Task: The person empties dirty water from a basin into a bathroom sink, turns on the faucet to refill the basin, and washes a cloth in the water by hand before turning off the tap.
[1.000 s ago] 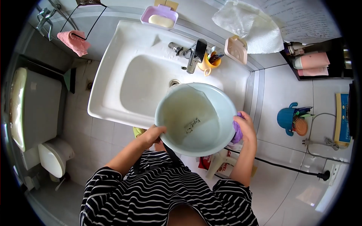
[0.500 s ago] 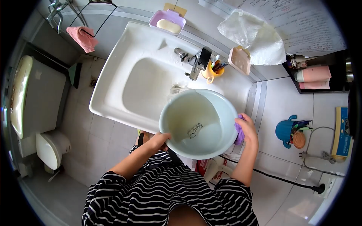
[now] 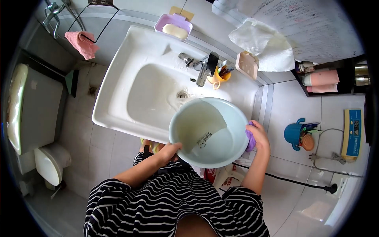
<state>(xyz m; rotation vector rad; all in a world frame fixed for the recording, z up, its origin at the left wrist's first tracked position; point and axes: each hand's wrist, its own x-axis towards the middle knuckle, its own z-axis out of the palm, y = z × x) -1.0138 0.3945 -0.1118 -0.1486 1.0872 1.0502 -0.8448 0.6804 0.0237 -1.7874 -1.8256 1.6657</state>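
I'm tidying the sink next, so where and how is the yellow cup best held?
Take the cup by its handle, probably from the person's side: the loop points that way, while the tap crowds one flank and items stick out of its top.

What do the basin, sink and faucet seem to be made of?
Pale blue basin: probably plastic, smooth and softly glossy, with a thin rim. White sink: likely glazed ceramic, given its shiny, rounded surfaces. Faucet: looks like polished, chromed metal, from bright reflections.
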